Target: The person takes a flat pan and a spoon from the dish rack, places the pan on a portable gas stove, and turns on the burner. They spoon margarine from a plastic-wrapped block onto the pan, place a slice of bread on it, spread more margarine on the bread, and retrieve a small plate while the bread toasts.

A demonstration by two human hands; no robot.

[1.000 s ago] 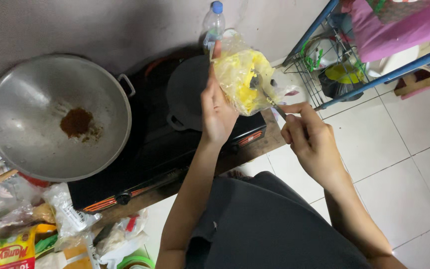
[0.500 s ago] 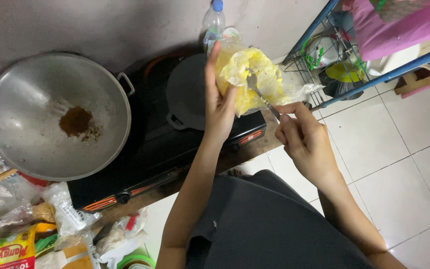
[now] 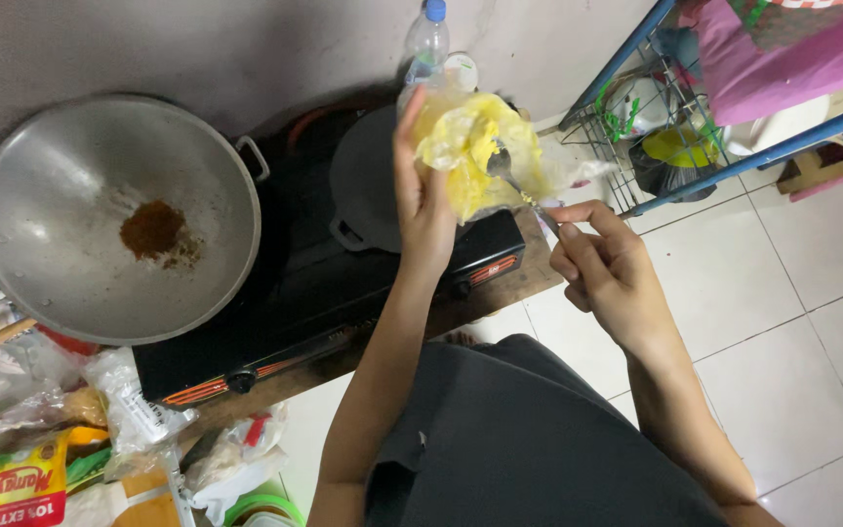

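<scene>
Since the earlier frame, your left hand (image 3: 426,210) has tipped the clear plastic bag of yellow paste (image 3: 475,156) flatter above the black stove's (image 3: 343,283) right corner. Right hand (image 3: 607,278) pinches the metal spoon (image 3: 500,166); scoop slowly, bag steady.

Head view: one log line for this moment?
left hand: holds yellow bag | right hand: spoon in bag | wok: brown powder

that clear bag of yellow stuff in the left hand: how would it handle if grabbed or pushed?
Probably floppy: the plastic bag crumples and sags around the left hand. Its yellow contents look soft and pasty, since the spoon in the right hand sits pressed into them. The thin film may be slippery and would likely slump if set down.
</scene>
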